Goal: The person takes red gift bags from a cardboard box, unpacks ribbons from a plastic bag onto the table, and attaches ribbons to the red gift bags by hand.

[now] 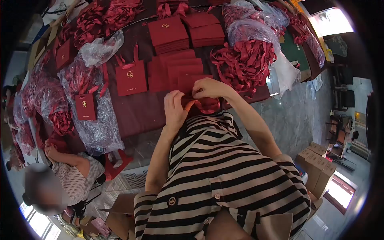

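Observation:
At the table's near edge, close against my body, both my hands are at a dark red paper gift bag [187, 100], largely hidden by my fingers. My left hand [175, 107] is closed on its left side, with an orange patch showing by the thumb. My right hand [209, 88] is bent over from the right, fingertips pinched together; what sits between them is too small to make out. Below the right hand, loops of red ribbon [209, 106] lie near my lap. Flat red bags [182, 68] lie overlapping just beyond my hands.
Stacked red bags [168, 34] stand farther back. A ribbon heap [248, 64] spills from plastic on the right. Finished-looking bags with handles [131, 78] lie left, beside plastic-wrapped ribbon [96, 128]. A co-worker [76, 172] sits at lower left. Cardboard boxes [316, 168] stand right.

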Demonstrator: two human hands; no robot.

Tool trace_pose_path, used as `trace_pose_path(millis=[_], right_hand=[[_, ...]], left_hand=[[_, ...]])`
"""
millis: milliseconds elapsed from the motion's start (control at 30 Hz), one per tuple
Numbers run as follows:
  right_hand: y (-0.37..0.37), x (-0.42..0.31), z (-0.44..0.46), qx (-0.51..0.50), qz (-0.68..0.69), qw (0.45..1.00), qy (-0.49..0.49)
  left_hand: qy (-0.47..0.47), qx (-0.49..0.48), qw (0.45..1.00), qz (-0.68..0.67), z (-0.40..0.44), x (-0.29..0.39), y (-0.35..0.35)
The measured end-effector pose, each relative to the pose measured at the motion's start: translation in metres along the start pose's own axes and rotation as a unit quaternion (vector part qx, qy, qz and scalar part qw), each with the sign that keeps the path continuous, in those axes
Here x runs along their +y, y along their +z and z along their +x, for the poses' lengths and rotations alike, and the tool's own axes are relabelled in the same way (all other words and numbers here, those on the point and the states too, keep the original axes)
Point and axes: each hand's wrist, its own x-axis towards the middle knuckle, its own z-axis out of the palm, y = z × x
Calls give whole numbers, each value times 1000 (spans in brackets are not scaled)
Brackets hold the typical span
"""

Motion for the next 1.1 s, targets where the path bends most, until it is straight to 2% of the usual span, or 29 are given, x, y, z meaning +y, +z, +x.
trace_pose_path(millis=[33, 67, 100, 133, 167, 200, 267, 300, 367, 433, 533, 700, 767, 800, 867, 933, 1000, 1033, 1067, 1100], right_hand=[[0, 0, -3, 3, 0, 1000, 2], [0, -5, -7, 28, 38, 999, 23], [2, -8, -11, 53, 75, 995, 44], [4, -8, -13, 54, 75, 995, 46], [6, -8, -14, 65, 75, 994, 39], [9, -9, -15, 76, 75, 994, 32], [15, -12, -20, 103, 98, 989, 42], [17, -14, -23, 127, 119, 983, 53], [23, -18, -30, 158, 114, 979, 55], [28, -14, -33, 189, 66, 979, 42], [29, -18, -35, 175, 21, 983, 52], [29, -17, -36, 188, 45, 977, 94], [28, -13, -39, 189, 59, 975, 99], [27, -12, -42, 188, 109, 968, 129], [28, -11, -45, 186, 157, 957, 160], [31, -12, -46, 302, 114, 940, 109], [32, -13, -44, 331, 128, 930, 93], [31, -14, -44, 359, 142, 919, 77], [21, -18, -44, 383, 211, 894, 101], [6, -22, -44, 403, 278, 863, 124]], left_hand=[[-36, 32, 999, 11, 3, 1, 0], [-75, 26, 997, 9, 4, 4, -1], [-73, 24, 997, 7, 1, 4, 1], [-191, -21, 977, -96, -3, 2, 5], [-305, -66, 930, -194, -4, 1, 6], [-304, -67, 930, -195, -5, 0, 7], [-306, -93, 898, -303, -6, -2, 8], [-304, -95, 898, -304, -6, -4, 7], [-264, -206, 900, -278, -6, -7, 8], [-260, -206, 904, -271, -8, -7, 11], [-245, -208, 912, -256, -7, -5, 10], [-226, -224, 922, -221, 2, 1, 9], [-250, -258, 909, -209, 3, 3, 9], [-249, -259, 909, -210, 4, 2, 8], [-223, -268, 873, -342, 4, -1, 6], [-216, -274, 864, -364, 3, -7, 6], [-209, -282, 853, -386, 13, -9, 0], [-177, -295, 872, -349, 18, -11, -3], [-143, -306, 888, -310, 28, -8, -11], [-152, -377, 888, -218, 35, -1, -22]])
